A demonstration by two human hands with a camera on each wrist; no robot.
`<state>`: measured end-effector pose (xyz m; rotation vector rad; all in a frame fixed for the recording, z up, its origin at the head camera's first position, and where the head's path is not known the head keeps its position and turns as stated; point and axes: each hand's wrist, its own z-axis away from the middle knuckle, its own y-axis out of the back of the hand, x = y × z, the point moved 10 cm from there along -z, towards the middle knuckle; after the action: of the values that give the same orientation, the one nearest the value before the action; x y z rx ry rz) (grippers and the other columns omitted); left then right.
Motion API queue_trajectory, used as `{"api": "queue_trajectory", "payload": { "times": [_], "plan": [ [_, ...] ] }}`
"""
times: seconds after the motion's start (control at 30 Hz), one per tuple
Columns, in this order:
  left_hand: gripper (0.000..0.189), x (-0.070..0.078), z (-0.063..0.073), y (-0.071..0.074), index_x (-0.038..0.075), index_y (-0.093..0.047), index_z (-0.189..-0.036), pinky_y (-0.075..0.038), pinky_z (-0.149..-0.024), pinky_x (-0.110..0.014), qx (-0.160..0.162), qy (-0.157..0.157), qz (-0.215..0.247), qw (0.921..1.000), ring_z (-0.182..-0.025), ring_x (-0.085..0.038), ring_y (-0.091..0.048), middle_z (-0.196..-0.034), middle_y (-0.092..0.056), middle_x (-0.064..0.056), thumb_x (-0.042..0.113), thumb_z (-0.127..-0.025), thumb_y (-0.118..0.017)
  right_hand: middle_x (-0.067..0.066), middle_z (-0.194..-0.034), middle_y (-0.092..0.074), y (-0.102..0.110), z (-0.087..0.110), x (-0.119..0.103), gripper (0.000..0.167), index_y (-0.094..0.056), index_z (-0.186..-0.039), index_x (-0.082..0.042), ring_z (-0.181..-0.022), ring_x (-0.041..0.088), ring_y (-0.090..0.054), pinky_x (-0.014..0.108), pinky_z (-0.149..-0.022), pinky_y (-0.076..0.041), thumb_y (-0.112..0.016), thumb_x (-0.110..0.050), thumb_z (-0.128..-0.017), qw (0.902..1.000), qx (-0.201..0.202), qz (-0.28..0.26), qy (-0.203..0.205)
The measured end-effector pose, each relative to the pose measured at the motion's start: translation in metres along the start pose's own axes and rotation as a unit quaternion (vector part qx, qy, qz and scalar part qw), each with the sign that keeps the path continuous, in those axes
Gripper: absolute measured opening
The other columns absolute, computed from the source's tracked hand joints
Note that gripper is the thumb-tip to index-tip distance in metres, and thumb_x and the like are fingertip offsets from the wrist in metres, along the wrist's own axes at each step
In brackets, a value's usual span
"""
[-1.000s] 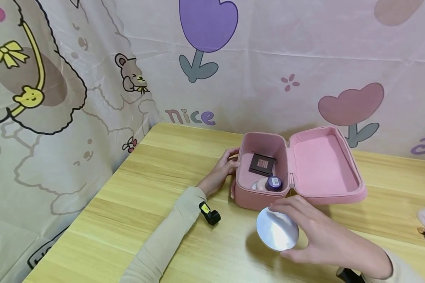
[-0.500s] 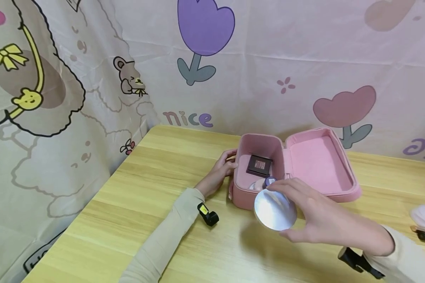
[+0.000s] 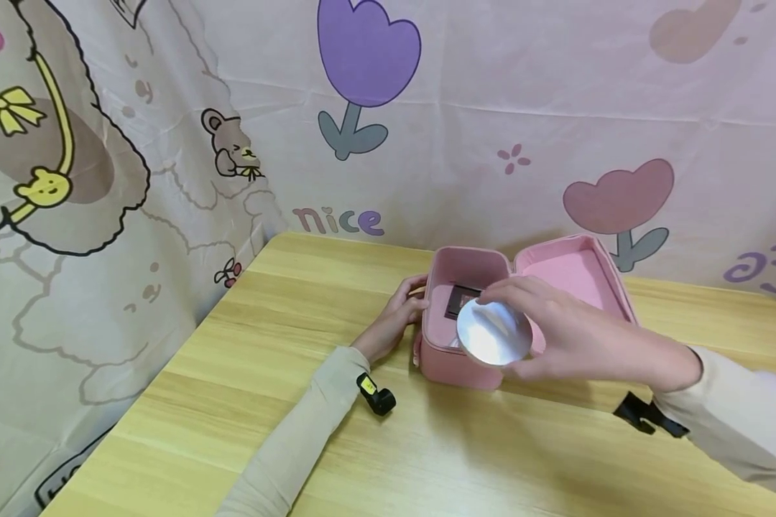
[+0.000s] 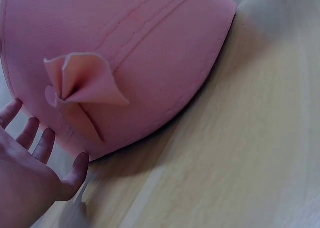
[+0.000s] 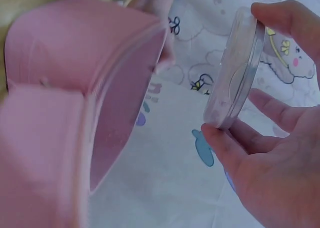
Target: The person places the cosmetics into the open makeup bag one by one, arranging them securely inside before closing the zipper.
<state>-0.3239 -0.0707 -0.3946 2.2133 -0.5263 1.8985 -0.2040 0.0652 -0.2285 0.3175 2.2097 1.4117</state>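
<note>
A pink cosmetic case (image 3: 462, 366) stands on the table with its lid (image 3: 572, 276) laid back to the right. My left hand (image 3: 391, 319) rests against the case's left wall; in the left wrist view its spread fingers (image 4: 44, 145) touch the wall near a pink bow (image 4: 80, 95). Over the case's front right part, my right hand (image 3: 556, 334) pinches a round clear compact (image 3: 494, 332) with a silvery face. The right wrist view has the compact (image 5: 235, 70) edge-on between thumb and fingers, apart from the case. Inside lies a dark square box (image 3: 455, 300), partly hidden.
The wooden table (image 3: 284, 316) has its left edge by a printed cloth (image 3: 103, 301), which also hangs behind. Black wrist straps with cameras sit on both sleeves. The right arm covers much of the lid.
My right hand has lifted the compact up and away from me, from in front of the case to above its opening. My left hand stays at the case's wall.
</note>
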Motion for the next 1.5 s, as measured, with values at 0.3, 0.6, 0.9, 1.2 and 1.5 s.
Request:
{"api": "queue_trajectory", "payload": {
  "times": [0.3,0.6,0.9,1.2,1.5],
  "plan": [
    [0.067,-0.003,0.0,-0.002,0.001,-0.027,-0.147,-0.036,-0.104,-0.046,0.002,0.005,-0.003,1.0,-0.134,-0.032,-0.035,-0.15,-0.03,-0.018,0.021,-0.087,-0.048,-0.008,-0.113,-0.057,0.01,-0.017,0.007,0.061,-0.056,-0.121,-0.012,-0.096,0.008,-0.052,0.03,-0.079,-0.048,-0.081,-0.01,-0.065,0.9985,-0.045,-0.02,-0.024],
    [0.066,-0.002,0.001,0.0,0.001,-0.026,-0.147,-0.035,-0.105,-0.046,0.006,0.006,0.0,1.0,-0.135,-0.033,-0.034,-0.15,-0.029,-0.019,0.02,-0.087,-0.047,0.005,-0.112,-0.061,0.016,-0.037,0.032,0.065,-0.056,-0.123,-0.002,-0.093,0.017,-0.056,0.037,-0.074,-0.051,-0.082,-0.011,-0.065,0.9969,-0.043,-0.034,-0.057],
    [0.065,-0.001,0.001,0.0,0.0,-0.025,-0.147,-0.033,-0.106,-0.049,0.0,0.001,0.003,1.0,-0.137,-0.04,-0.029,-0.15,-0.027,-0.021,0.019,-0.088,-0.046,0.014,-0.12,-0.06,0.021,-0.051,0.061,0.063,-0.054,-0.127,-0.003,-0.107,0.029,-0.057,0.044,-0.084,-0.047,-0.079,-0.009,-0.069,0.9896,-0.033,-0.069,-0.122],
    [0.065,0.0,0.001,0.0,-0.001,-0.024,-0.147,-0.033,-0.106,-0.049,0.002,-0.003,0.01,0.9999,-0.137,-0.04,-0.027,-0.152,-0.025,-0.021,0.017,-0.088,-0.046,0.018,-0.125,-0.056,0.014,-0.065,0.081,0.066,-0.051,-0.129,0.003,-0.117,0.033,-0.051,0.048,-0.099,-0.041,-0.079,-0.004,-0.069,0.9793,-0.031,-0.136,-0.147],
    [0.066,-0.001,0.0,-0.001,-0.002,-0.024,-0.147,-0.03,-0.106,-0.055,-0.005,-0.005,0.015,0.9999,-0.136,-0.042,-0.027,-0.152,-0.023,-0.025,0.018,-0.088,-0.046,0.015,-0.118,-0.061,0.0,-0.071,0.1,0.065,-0.054,-0.125,0.0,-0.104,0.028,-0.055,0.043,-0.087,-0.043,-0.079,-0.008,-0.066,0.9827,-0.052,-0.091,-0.153]
  ]
}}
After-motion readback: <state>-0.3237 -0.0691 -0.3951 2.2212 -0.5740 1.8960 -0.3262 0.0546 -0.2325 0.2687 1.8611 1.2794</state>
